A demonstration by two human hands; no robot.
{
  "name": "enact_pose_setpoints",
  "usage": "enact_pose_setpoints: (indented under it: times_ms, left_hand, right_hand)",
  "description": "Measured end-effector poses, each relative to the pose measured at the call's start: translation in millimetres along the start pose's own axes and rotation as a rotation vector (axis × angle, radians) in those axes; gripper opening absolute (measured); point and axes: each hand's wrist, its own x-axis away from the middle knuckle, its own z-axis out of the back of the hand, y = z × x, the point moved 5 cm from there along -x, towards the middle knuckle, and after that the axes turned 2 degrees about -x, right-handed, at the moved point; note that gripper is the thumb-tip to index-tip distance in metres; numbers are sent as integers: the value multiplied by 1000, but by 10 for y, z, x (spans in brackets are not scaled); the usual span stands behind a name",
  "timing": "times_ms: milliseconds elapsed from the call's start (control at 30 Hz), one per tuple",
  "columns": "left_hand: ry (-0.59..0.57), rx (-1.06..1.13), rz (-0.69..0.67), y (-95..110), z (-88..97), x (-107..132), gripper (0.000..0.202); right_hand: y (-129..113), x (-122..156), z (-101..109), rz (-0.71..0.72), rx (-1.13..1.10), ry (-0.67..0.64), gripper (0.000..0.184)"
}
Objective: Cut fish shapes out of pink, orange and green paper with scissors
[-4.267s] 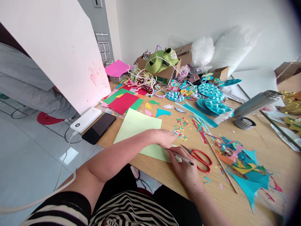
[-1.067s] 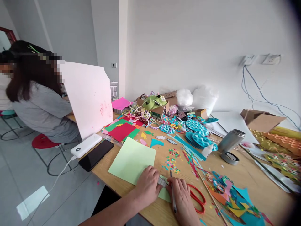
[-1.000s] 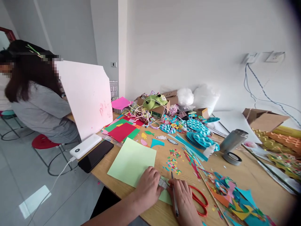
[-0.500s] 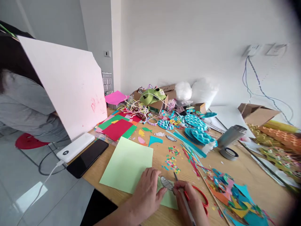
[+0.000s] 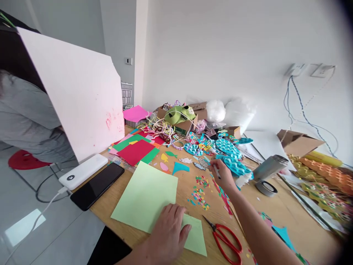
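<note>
My left hand [image 5: 169, 233] lies on a pale green sheet of paper [image 5: 150, 197], fingers stretched out and nothing held. A smaller pale green piece [image 5: 194, 235] reaches out beside its thumb. My right hand [image 5: 224, 176] is extended over the table with a grey pen [image 5: 216, 171] in its fingers. Just left of those fingertips, a grey striped paper fish [image 5: 203, 162] lies beside a light blue paper fish [image 5: 199, 166]. Red-handled scissors [image 5: 224, 239] rest on the table between my arms, their blades slightly apart or closed, I cannot tell.
Paper confetti [image 5: 202, 197] lies ahead of my hands. Blue egg-tray pieces [image 5: 234, 165], a steel flask [image 5: 271, 167] and its lid [image 5: 266, 188] stand right. A phone [image 5: 97, 186], power bank [image 5: 84, 171] and large white board [image 5: 79, 95] are left, a seated person behind it.
My right hand has moved forward, away from the green paper, to the paper fish cutouts. The striped fish has gone from my left hand to beside the blue one. The scissors now lie uncovered.
</note>
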Motion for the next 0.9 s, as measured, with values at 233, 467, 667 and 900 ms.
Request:
enact_pose_setpoints:
  times_ms: [233,467,667,900]
  left_hand:
    - [9,-58,-32,-14,-28,-19,25]
    - [55,-128,-70,-8,-37,-30,22]
    - [209,-153,-169,70,165,69,23]
    - [251,-290,-341,79,295,549,25]
  right_hand:
    - [244,-282,-418,5,62,-85,10]
    - [-14,221,-22,-17,10,-166,27]
    - [-632,1256,280,-24,-96,-321,28]
    - [-847,1975,486,116,121,-198,28]
